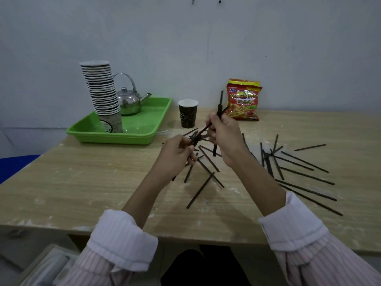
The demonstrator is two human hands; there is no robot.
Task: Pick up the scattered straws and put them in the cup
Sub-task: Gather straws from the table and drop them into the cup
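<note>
Above the bench (82,178), both hands are closed on black straws: right hand (223,131) gripping an upright few, left hand (177,153) pinching more. The cup (188,113) looks empty (interior unclear); many scattered straws (305,174) remain.

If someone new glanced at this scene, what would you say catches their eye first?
Probably the two hands mid-table: the right hand holds black straws upright, and the left hand grips another. Then the loose straws scattered to the right, and the tall cup stack on the green tray.
</note>
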